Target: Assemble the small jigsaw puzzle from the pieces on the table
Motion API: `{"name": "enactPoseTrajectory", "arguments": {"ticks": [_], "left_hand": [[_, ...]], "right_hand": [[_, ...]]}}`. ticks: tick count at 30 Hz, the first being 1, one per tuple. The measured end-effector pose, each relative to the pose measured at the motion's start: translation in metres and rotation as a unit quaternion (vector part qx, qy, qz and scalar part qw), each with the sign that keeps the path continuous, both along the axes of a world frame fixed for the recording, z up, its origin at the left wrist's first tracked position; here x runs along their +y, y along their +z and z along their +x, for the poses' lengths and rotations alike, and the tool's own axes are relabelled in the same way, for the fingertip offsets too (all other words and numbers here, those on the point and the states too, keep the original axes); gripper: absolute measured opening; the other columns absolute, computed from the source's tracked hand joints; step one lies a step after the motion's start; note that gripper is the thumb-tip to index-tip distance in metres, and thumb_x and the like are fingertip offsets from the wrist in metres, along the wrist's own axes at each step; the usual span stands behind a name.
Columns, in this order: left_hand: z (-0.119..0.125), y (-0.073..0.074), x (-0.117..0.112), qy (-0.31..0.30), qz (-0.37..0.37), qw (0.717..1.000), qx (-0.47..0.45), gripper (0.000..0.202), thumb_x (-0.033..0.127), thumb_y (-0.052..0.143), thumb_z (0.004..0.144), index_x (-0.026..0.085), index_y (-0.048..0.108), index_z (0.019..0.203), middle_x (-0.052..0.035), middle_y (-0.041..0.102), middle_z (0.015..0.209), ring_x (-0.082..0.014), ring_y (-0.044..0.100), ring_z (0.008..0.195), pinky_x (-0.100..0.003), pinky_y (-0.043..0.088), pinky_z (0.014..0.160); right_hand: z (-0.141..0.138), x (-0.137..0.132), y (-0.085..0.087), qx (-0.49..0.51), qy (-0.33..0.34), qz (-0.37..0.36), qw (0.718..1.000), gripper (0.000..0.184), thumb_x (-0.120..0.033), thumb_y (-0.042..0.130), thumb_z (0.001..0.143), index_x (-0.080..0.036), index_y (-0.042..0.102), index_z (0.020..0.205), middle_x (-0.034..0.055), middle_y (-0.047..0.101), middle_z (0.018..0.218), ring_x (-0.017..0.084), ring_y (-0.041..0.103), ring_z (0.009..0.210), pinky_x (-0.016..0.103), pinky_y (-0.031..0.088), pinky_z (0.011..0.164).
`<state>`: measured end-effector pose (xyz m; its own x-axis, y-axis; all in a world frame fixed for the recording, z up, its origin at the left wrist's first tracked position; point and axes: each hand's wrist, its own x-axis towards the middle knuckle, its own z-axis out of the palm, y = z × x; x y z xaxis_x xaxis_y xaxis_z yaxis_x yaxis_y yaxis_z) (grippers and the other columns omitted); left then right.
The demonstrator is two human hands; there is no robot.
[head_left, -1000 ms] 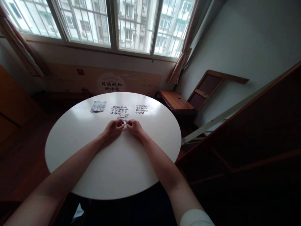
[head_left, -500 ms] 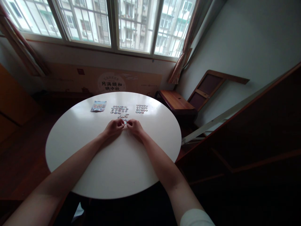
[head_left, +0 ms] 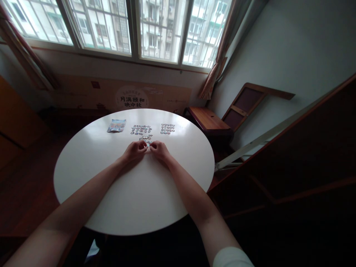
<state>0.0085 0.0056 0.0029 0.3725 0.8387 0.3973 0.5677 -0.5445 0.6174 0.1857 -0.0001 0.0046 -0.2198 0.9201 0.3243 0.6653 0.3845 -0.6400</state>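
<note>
Biggest first: barred window (head_left: 158, 29) across the room, pinkish curtain (head_left: 209, 84) at its right side. White tabletop (head_left: 144, 196) in front of it, rounded, no corners. Printed banner (head_left: 168, 92) on the wall under the window, behind the far edge. Wooden seat (head_left: 210, 118) past the right part of the far edge.

Person's two bare arms come in over the near edge, pale sleeve (head_left: 232, 256) on the right one. Left hand (head_left: 135, 149) and right hand (head_left: 159, 150) sit side by side around the middle, nearer the far edge than the near one, fingers curled, tips almost meeting.

Smaller stuff: picture sheet (head_left: 116, 125), printed in colour, near the far edge, toward the left edge. Left block of puzzle pieces (head_left: 141, 129), loose rows, between sheet and right block. Right block of puzzle pieces (head_left: 167, 128), tidier rows, near the far edge, toward the right. Small cluster of pieces (head_left: 145, 138) just beyond the fingertips, partly hidden.

Smallest: pale blue puzzle piece (head_left: 148, 145), pinched between both hands' fingertips, mostly covered. Can't tell whether it touches the tabletop.
</note>
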Motion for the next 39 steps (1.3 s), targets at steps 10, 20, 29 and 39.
{"name": "enactPoseTrajectory", "arguments": {"ticks": [10, 20, 29, 39], "left_hand": [[0.0, -0.0004, 0.0002, 0.0, -0.006, 1.0, -0.007, 0.019, 0.035, 0.057, 0.079, 0.017, 0.062, 0.076, 0.0019, 0.057, 0.058, -0.0111, 0.051, 0.053, -0.021, 0.038, 0.051], [-0.0008, -0.0028, 0.0019, -0.002, -0.006, 1.0, -0.005, 0.018, 0.033, 0.056, 0.079, 0.017, 0.062, 0.076, 0.0018, 0.058, 0.059, -0.0112, 0.052, 0.054, -0.021, 0.038, 0.052], [0.0001, 0.0006, 0.0001, 0.0, -0.009, 1.0, -0.003, 0.018, 0.034, 0.057, 0.078, 0.017, 0.062, 0.076, 0.0018, 0.057, 0.058, -0.0116, 0.052, 0.054, -0.021, 0.038, 0.052], [0.0001, -0.0005, 0.0006, 0.003, -0.003, 1.0, -0.003, 0.019, 0.035, 0.057, 0.078, 0.017, 0.062, 0.076, 0.0013, 0.058, 0.058, -0.0119, 0.052, 0.054, -0.022, 0.038, 0.052]], "right_hand": [[-0.0003, -0.0005, 0.0011, 0.001, -0.001, -0.01, 1.0, 0.016, -0.02, 0.057, 0.078, -0.016, 0.072, 0.084, 0.003, 0.068, 0.079, 0.012, 0.056, 0.069, 0.021, 0.04, 0.066], [0.0003, 0.0005, -0.0008, 0.006, 0.004, 0.0, 1.0, 0.017, -0.019, 0.057, 0.077, -0.015, 0.071, 0.083, 0.0033, 0.067, 0.078, 0.012, 0.056, 0.068, 0.021, 0.039, 0.065], [-0.0003, 0.001, -0.0007, -0.002, 0.0, 0.001, 1.0, 0.017, -0.02, 0.057, 0.078, -0.015, 0.071, 0.084, 0.0035, 0.068, 0.078, 0.012, 0.056, 0.069, 0.021, 0.039, 0.066], [-0.0002, 0.0018, -0.0009, 0.007, 0.005, -0.003, 1.0, 0.016, -0.019, 0.057, 0.078, -0.015, 0.072, 0.084, 0.003, 0.067, 0.078, 0.012, 0.055, 0.069, 0.021, 0.04, 0.066]]}}
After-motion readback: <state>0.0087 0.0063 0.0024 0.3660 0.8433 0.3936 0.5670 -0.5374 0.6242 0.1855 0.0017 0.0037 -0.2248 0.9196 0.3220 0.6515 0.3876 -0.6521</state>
